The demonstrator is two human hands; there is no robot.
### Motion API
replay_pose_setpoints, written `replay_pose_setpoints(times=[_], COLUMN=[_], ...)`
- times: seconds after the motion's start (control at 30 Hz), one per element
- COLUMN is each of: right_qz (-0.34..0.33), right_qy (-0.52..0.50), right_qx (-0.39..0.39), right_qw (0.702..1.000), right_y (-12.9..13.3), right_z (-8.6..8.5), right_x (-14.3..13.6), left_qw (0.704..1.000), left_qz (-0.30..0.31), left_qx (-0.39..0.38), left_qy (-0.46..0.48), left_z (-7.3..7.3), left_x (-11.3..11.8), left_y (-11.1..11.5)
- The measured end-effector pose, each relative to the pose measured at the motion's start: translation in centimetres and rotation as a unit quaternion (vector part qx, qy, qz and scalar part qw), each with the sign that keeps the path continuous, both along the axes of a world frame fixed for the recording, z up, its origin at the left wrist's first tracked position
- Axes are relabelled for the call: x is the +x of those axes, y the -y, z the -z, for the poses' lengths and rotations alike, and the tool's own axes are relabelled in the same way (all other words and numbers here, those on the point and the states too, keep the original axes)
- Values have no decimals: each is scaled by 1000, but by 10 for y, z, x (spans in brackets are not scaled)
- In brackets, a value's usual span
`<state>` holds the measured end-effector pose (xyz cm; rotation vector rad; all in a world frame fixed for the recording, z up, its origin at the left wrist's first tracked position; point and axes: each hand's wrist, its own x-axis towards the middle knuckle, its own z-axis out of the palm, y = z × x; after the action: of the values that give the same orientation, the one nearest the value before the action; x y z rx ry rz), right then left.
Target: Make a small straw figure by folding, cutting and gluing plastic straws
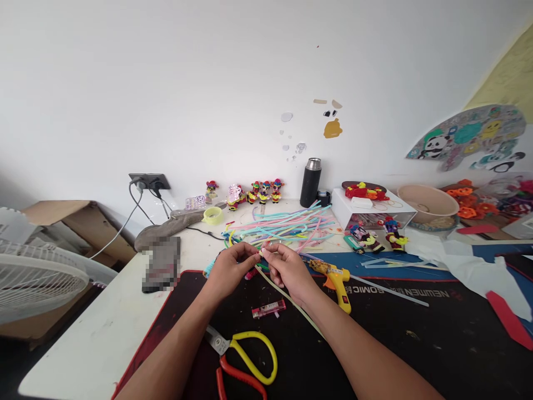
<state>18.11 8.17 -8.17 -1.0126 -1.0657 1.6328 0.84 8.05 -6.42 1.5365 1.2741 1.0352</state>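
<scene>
My left hand and my right hand meet above the dark desk mat, fingertips pinched together. Between them is one end of a pale yellow pipe cleaner; its long tail runs down to the right, beneath my right forearm. The small tip in my fingers is partly hidden. Just below my hands lies a pink lighter. Right of my right hand rests a yellow hot glue gun with a clear glue stick in its back. Nearer me are open scissors with one yellow and one red handle.
Behind my hands lies a pile of pastel pipe cleaners. Several small figurines stand by the wall, near a black thermos. A white box and a pink bowl are at right; a white fan is at left.
</scene>
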Motion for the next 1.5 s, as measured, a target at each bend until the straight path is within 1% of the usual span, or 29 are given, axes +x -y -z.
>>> replay_pose_setpoints(times=[0.17, 0.27, 0.37, 0.53, 0.6, 0.67, 0.77, 0.83, 1.0, 1.1, 1.2, 1.27, 1.37, 1.5], right_qz=[-9, -10, -5, -1, -1, 1, 5, 3, -2, -5, -13, -15, -14, -11], right_qy=[-10, -7, -1, -4, -9, -11, -12, -14, -27, -31, -33, -36, -38, -29], right_qx=[-7, -5, -7, -8, -7, -7, -5, -4, -10, -14, -16, -18, -22, -27], right_qw=[1000, 1000, 1000, 1000, 1000, 1000, 1000, 1000, 1000, 999, 999, 999, 999, 999], right_y=[2, 2, 1, 0, -1, -1, -1, -1, 0, 0, 0, 0, 0, 1], right_z=[-1, -1, -1, -1, 0, 0, 0, -1, -3, -3, -2, -2, -2, -3], right_x=[-1, -1, 0, 1, 1, 1, 1, 1, 1, 1, 1, 1, 0, 0], left_qw=[1000, 1000, 1000, 1000, 999, 997, 986, 978, 966, 968, 979, 984, 988, 993], left_qz=[-6, 3, 18, 2, 11, 40, 94, 108, 98, 63, 10, -9, -14, -7], left_qx=[7, 2, -4, 13, -3, -35, -95, -120, -142, -118, -71, -50, -36, -20], left_qy=[9, 14, 23, 26, 35, 56, 104, 135, 194, 211, 192, 173, 151, 120], left_z=[2, 3, 1, -2, -2, -1, -1, -2, -3, -4, -5, -6, -6, -2], left_x=[0, 0, -1, -5, -7, -9, -9, -8, -7, -8, -9, -8, -7, -8], left_y=[-1, 0, 0, -2, -2, -2, -1, 0, 1, -1, -3, -4, -3, -3])
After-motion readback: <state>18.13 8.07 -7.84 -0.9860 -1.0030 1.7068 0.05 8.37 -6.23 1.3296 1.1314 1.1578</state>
